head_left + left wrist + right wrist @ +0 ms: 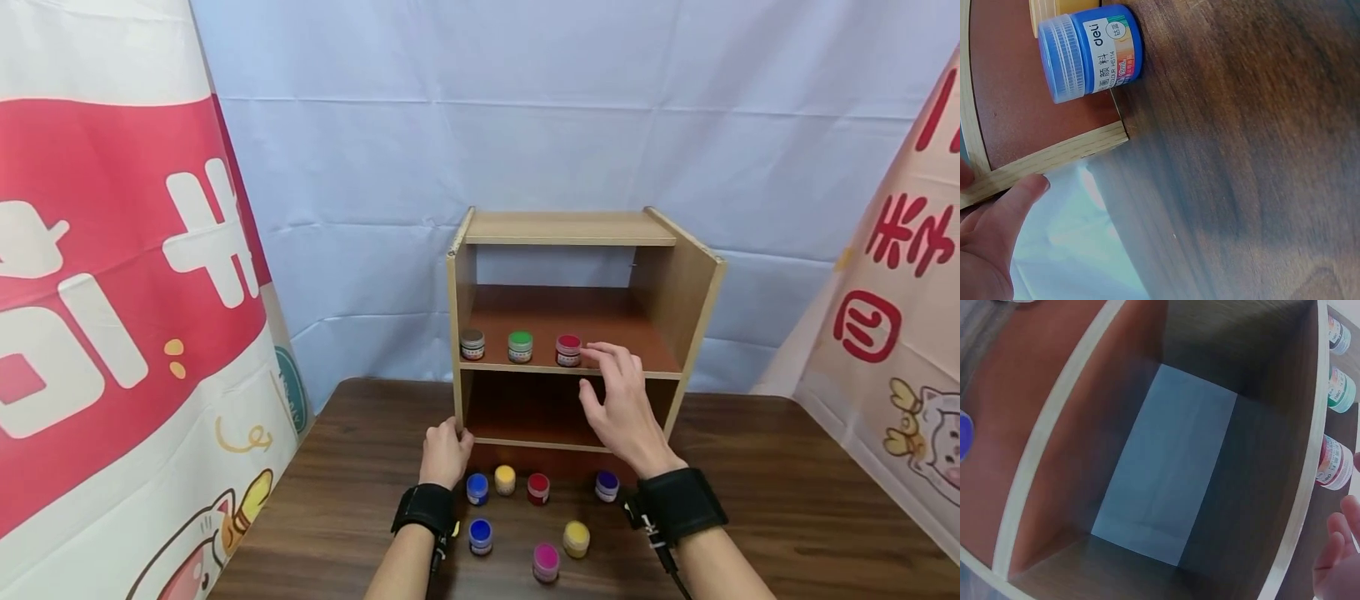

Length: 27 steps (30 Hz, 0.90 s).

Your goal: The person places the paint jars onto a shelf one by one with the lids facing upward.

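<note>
A small wooden shelf (570, 228) stands on the table, and my left hand (444, 454) grips the lower front edge of its left side panel (1060, 154). On the middle board sit a dark-lidded paint jar (472, 344), a green paint jar (520, 347) and a red paint jar (568, 351), in a row along the front. My right hand (624, 408) is just right of the red jar, fingers spread and slightly bent, holding nothing. Whether a fingertip touches that jar, I cannot tell. A blue paint jar (1094, 53) stands near my left hand.
Several more jars stand before the shelf: blue (481, 537), yellow (505, 480), dark red (537, 489), purple (607, 486), pale yellow (576, 539) and magenta (546, 562). Printed cloths hang left and right. A pale blue cloth (360, 167) hangs behind.
</note>
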Each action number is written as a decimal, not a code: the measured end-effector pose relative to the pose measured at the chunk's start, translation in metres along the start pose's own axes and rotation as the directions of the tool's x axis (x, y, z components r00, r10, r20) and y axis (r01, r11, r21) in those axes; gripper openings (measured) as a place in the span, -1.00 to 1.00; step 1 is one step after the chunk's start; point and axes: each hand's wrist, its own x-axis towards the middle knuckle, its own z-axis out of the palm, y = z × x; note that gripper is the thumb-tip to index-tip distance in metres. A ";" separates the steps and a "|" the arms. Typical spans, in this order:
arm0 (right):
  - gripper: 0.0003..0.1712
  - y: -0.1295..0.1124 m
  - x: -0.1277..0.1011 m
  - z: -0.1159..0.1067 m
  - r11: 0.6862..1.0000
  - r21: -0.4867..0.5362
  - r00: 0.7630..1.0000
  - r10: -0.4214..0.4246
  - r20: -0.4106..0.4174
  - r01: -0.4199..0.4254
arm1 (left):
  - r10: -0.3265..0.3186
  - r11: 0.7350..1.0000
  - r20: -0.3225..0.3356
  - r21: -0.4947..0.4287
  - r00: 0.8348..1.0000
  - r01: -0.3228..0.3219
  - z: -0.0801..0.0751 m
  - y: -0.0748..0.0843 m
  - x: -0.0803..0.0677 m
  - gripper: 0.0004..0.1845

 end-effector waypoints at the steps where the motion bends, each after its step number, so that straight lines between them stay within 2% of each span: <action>1: -0.58 0.000 -0.002 0.001 1.000 0.000 1.000 -0.003 -0.003 0.003 | -0.001 1.000 -0.003 0.004 1.000 0.001 -0.001 0.000 0.000 -0.81; 11: -0.58 0.004 -0.030 0.003 1.000 -0.006 1.000 0.021 -0.018 -0.021 | -0.010 1.000 0.007 0.009 1.000 0.010 -0.003 0.001 -0.002 -0.76; 15: -0.57 0.005 -0.046 0.009 0.999 -0.001 0.999 0.035 0.030 -0.035 | -0.009 1.000 0.004 0.009 1.000 0.009 -0.003 -0.001 -0.003 -0.73; 19: -0.58 0.002 -0.063 0.014 0.998 0.023 0.989 0.063 0.131 -0.066 | -0.003 1.000 0.000 0.009 1.000 0.003 -0.002 -0.002 -0.002 -0.77; 23: -0.62 -0.004 -0.082 0.017 0.994 0.035 0.957 0.087 0.278 -0.100 | -0.011 1.000 0.013 0.000 1.000 0.011 0.000 -0.002 0.000 -0.83; 27: -0.63 -0.010 -0.102 0.021 0.988 0.043 0.892 0.112 0.438 -0.145 | -0.016 1.000 0.013 -0.009 1.000 0.016 0.000 -0.001 0.001 -0.83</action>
